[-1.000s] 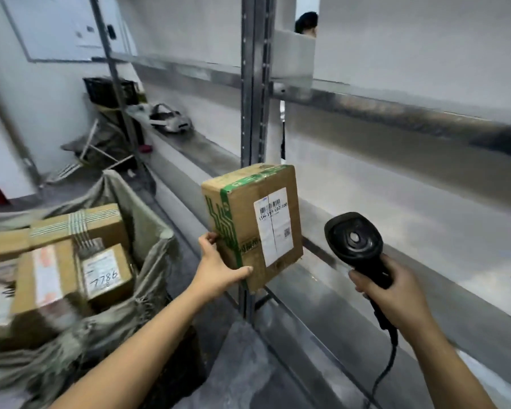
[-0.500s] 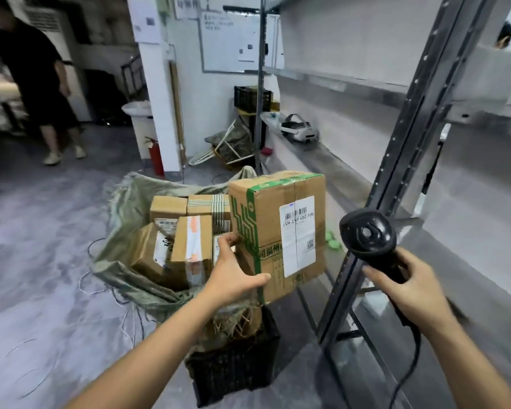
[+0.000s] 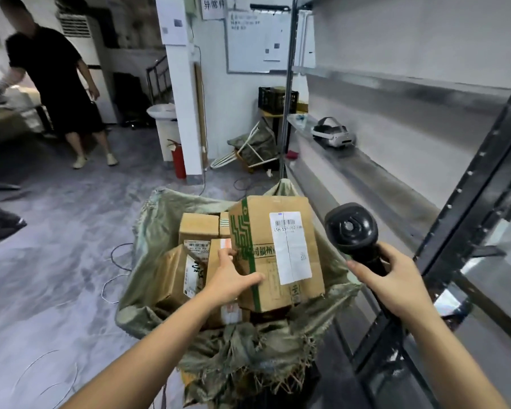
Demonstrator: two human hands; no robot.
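Note:
My left hand [image 3: 232, 280] grips the left edge of a cardboard box [image 3: 278, 252] with green tape and a white barcode label, thumb across its front. The box hangs over the open green woven sack [image 3: 157, 231], which holds several smaller cardboard parcels [image 3: 189, 261]. To the right of the box, my right hand [image 3: 396, 283] holds a black barcode scanner [image 3: 351, 231] by its handle, its head facing me and its cable trailing down.
A metal shelf rack [image 3: 469, 202] runs along the right, with a white headset [image 3: 332, 135] on its lower shelf. A person in black [image 3: 59, 84] walks at the far left. A red extinguisher [image 3: 178, 160] stands by the white pillar. Cables lie on the grey floor.
The view has swung left from the shelf to the sack. The box in my left hand has moved from the shelf's post to above the sack. The scanner stays in my right hand.

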